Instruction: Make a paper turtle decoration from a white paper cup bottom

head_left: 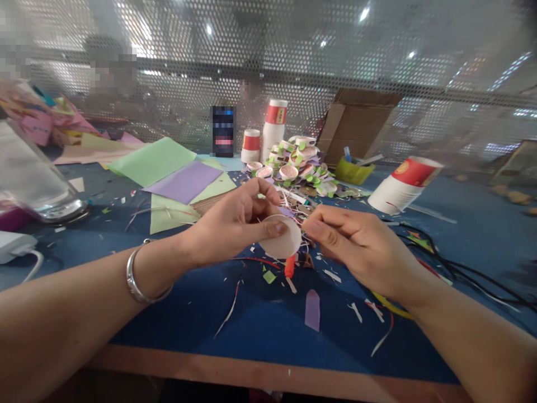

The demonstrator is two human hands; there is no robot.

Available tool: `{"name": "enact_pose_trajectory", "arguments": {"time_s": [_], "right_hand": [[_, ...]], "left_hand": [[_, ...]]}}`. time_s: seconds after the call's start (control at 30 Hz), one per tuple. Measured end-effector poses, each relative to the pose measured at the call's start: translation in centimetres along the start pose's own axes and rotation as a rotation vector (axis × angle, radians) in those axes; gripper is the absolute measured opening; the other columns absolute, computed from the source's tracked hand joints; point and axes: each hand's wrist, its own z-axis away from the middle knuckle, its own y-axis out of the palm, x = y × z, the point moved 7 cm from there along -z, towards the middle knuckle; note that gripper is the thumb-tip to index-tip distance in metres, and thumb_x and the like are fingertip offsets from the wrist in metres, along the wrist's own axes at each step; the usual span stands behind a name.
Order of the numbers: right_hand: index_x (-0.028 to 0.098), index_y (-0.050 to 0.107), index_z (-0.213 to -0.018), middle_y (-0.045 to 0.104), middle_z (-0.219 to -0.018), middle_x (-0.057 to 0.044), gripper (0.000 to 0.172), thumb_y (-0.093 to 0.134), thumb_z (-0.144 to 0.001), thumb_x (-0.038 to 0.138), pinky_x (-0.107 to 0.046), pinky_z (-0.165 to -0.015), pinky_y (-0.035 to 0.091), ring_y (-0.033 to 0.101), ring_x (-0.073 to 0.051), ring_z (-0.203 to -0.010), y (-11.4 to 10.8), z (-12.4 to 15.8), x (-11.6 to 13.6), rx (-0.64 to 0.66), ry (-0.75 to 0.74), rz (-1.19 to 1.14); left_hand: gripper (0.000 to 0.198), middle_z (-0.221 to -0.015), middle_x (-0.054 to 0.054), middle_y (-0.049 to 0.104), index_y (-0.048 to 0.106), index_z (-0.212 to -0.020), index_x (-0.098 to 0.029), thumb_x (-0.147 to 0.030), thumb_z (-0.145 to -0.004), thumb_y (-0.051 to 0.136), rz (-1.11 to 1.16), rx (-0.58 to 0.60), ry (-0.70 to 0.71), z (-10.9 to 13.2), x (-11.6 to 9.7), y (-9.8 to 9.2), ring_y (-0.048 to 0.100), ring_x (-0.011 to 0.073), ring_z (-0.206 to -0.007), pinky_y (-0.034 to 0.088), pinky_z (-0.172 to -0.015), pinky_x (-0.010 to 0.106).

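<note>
A white paper disc [289, 238], like the base of a paper cup, is pinched in my left hand [247, 215], with the thumb lying flat across its face. Close to the disc's right edge, my right hand [350, 235] has its thumb and fingers pressed together. Whatever they may hold is hidden. Below the disc an orange-red stick-like piece [289, 267] lies on the blue table. A purple paper strip [312, 310] with a rounded end is nearer the front edge, and a green scrap [269, 276] lies to its left.
Behind my hands rises a heap of cut cup bases [288, 172] with green and purple bits. Stacked paper cups [273, 140] and a tilted cup stack [398, 193] stand around it. Coloured sheets [153, 160], a glass [39, 179], a phone [222, 131] and black cables [457, 268] also occupy the table.
</note>
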Motion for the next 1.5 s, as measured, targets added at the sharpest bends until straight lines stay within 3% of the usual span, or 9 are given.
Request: {"name": "enact_pose_trajectory", "arguments": {"time_s": [0.17,0.3,0.47,0.6,0.77,0.97,1.2,1.37,1.5], "right_hand": [[0.022,0.054,-0.079,0.028,-0.056,0.008,0.043,0.053,-0.094,0.062,-0.027,-0.043,0.016,0.026,-0.007,-0.045,-0.3,-0.1,-1.9,-0.028,0.108,-0.157],[0.023,0.055,-0.079,0.028,-0.054,0.008,0.044,0.053,-0.093,0.065,-0.027,-0.042,0.015,0.024,-0.008,-0.045,-0.2,0.0,-2.0,-0.018,0.141,-0.149],[0.021,0.057,-0.079,0.034,-0.052,0.008,0.045,0.054,-0.092,0.064,-0.027,-0.041,0.017,0.027,-0.007,-0.045,0.0,-0.1,-1.4,-0.001,0.158,-0.045],[0.021,0.059,-0.081,0.033,-0.053,0.008,0.046,0.054,-0.091,0.066,-0.027,-0.041,0.017,0.027,-0.008,-0.045,0.2,-0.1,-1.7,-0.016,0.173,-0.065],[0.021,0.059,-0.083,0.032,-0.053,0.009,0.043,0.058,-0.090,0.064,-0.026,-0.042,0.017,0.025,-0.007,-0.046,0.3,-0.1,-2.0,-0.048,0.176,-0.159],[0.020,0.064,-0.090,0.066,-0.080,0.000,0.033,0.073,-0.084,0.051,-0.025,-0.056,0.042,0.057,-0.013,-0.066,0.5,-0.2,-1.7,-0.037,0.152,-0.188],[0.021,0.062,-0.088,0.035,-0.058,0.007,0.040,0.059,-0.091,0.061,-0.026,-0.043,0.019,0.026,-0.007,-0.048,0.6,-0.1,-1.9,-0.029,0.159,-0.268],[0.021,0.058,-0.080,0.029,-0.059,0.007,0.044,0.054,-0.093,0.063,-0.025,-0.043,0.020,0.026,-0.008,-0.049,0.6,-0.2,-2.3,-0.001,0.178,-0.230],[0.021,0.058,-0.076,0.027,-0.058,0.008,0.045,0.054,-0.093,0.062,-0.026,-0.043,0.020,0.024,-0.008,-0.048,0.7,-0.4,-2.1,0.040,0.175,-0.169]], "left_hand": [[0.018,-0.073,-0.004,0.059,0.046,-0.099,-0.019,-0.019,-0.091,0.063,-0.052,-0.142,-0.013,0.1,-0.1,-0.7,0.056,0.0069,-0.063,0.043,-0.057,0.018],[0.022,-0.075,-0.004,0.061,0.045,-0.103,-0.019,-0.017,-0.089,0.062,-0.096,-0.208,-0.055,0.2,-0.1,-0.8,0.058,0.0067,-0.062,0.045,-0.055,0.018],[0.039,-0.081,-0.002,0.064,0.040,-0.106,-0.021,-0.018,-0.081,0.070,-0.257,-0.180,-0.059,0.3,0.0,-0.8,0.064,0.0132,-0.067,0.049,-0.050,0.021],[0.034,-0.083,-0.001,0.061,0.046,-0.105,-0.020,-0.018,-0.081,0.070,-0.416,-0.182,0.023,0.4,-0.3,-0.9,0.058,0.0096,-0.065,0.046,-0.051,0.020],[0.037,-0.080,-0.003,0.059,0.050,-0.111,-0.018,-0.015,-0.081,0.070,-0.300,-0.094,0.018,0.4,-0.1,0.1,0.055,0.0082,-0.064,0.045,-0.054,0.020],[0.051,-0.090,-0.001,0.061,0.049,-0.119,-0.021,-0.020,-0.078,0.078,-0.114,0.064,-0.021,0.6,0.5,1.3,0.061,0.0116,-0.077,0.054,-0.067,0.024],[0.053,-0.101,0.004,0.062,0.051,-0.123,-0.019,-0.022,-0.078,0.077,-0.376,-0.103,0.145,0.4,-0.7,-0.5,0.060,0.0125,-0.078,0.052,-0.065,0.025],[0.051,-0.117,0.009,0.058,0.057,-0.125,-0.019,-0.017,-0.077,0.073,-0.767,-0.238,0.356,1.0,-3.0,-0.9,0.059,0.0158,-0.090,0.050,-0.068,0.026],[0.047,-0.112,0.009,0.058,0.059,-0.124,-0.018,-0.012,-0.078,0.068,-0.928,-0.221,0.402,1.2,-3.7,-0.3,0.057,0.0155,-0.087,0.047,-0.063,0.026]]}}
